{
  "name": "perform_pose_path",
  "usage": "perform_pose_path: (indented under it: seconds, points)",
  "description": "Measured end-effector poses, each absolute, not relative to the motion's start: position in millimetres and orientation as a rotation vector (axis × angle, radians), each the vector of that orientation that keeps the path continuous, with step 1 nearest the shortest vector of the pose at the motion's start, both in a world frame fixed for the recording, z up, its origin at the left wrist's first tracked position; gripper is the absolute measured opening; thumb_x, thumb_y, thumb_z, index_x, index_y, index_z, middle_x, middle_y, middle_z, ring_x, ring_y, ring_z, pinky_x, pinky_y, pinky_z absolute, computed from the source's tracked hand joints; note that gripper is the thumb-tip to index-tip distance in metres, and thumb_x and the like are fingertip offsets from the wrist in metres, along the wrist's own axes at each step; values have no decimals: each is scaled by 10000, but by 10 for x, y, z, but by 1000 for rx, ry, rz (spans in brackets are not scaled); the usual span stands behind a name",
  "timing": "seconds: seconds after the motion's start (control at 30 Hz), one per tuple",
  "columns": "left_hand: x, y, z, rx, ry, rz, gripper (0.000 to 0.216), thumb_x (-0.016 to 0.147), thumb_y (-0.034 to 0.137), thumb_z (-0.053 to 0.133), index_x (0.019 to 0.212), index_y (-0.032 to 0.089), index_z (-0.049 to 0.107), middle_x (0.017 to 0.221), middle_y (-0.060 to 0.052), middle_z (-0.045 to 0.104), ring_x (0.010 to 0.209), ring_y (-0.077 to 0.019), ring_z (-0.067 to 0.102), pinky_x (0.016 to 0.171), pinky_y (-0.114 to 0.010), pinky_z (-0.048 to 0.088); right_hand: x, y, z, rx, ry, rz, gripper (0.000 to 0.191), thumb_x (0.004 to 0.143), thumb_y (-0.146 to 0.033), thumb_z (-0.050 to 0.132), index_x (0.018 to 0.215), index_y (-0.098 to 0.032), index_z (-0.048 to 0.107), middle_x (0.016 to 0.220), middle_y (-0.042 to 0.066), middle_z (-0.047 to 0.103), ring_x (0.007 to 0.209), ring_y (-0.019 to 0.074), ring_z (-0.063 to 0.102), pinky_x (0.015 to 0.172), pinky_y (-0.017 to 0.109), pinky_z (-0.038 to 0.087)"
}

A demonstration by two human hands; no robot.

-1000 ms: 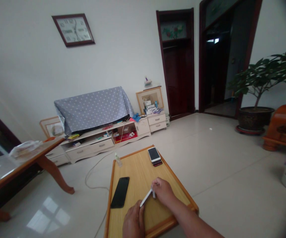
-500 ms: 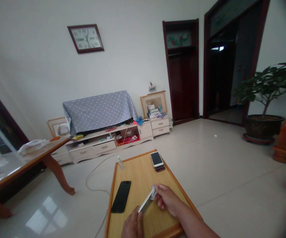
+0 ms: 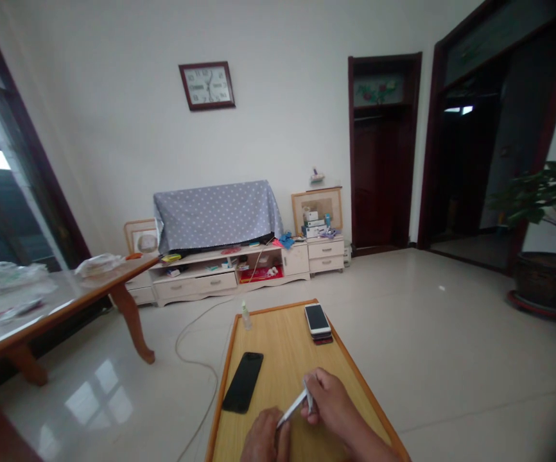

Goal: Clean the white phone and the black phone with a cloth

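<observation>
My left hand is closed around the lower end of a thin silver-edged phone, held edge-on above the small wooden table. At the phone's upper end, my right hand pinches a whitish cloth against it. The fingers hide part of the cloth. To the left of my hands a large black phone lies flat. Farther off, near the right rim, a white-framed phone tops a small stack. A clear spray bottle stands at the far left corner.
A glass-topped wooden table with plastic bags stands at the left. A pale cable runs across the tiled floor. Beyond is a white TV cabinet under a dotted cloth. A potted plant stands at the right.
The view has swung left and up a little, so the scene sits farther right and lower. Both hands keep their hold, and the phone is turned more edge-on.
</observation>
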State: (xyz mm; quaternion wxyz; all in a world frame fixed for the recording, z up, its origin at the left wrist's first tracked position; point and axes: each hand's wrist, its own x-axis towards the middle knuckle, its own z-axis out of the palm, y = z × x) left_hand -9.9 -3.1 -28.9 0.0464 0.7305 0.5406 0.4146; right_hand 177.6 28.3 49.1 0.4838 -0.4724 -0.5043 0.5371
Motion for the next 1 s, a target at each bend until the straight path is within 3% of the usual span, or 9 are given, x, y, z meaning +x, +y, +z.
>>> perform_pose_path:
  seconds: [0.23, 0.4, 1.0]
  points:
    - [-119, -116, -114, 2447, 1696, 1011, 253, 965, 350, 451, 1049, 259, 672, 879, -72, 677, 812, -214, 627, 730, -321, 479, 1598, 13, 732, -1340, -1628, 841, 321, 966, -486, 399, 760, -252, 480, 663, -7, 598, 585, 153, 584, 515, 241, 368]
    - [-86, -189, -17, 2393, 1798, 885, 225, 948, 278, 448, 993, 228, 662, 872, -61, 659, 816, -216, 600, 731, -329, 440, 1472, -160, 831, -1416, -1848, 521, 300, 1019, -393, 339, 812, -242, 495, 706, -3, 628, 640, 153, 595, 580, 262, 304]
    - [-26, -258, 125, 2124, 1686, 870, 273, 939, 301, 404, 1049, 227, 643, 918, -69, 709, 841, -187, 674, 709, -263, 488, 1335, -216, 811, -1400, -1858, 624, 284, 991, -345, 419, 763, -225, 540, 695, -3, 642, 639, 140, 589, 577, 248, 294]
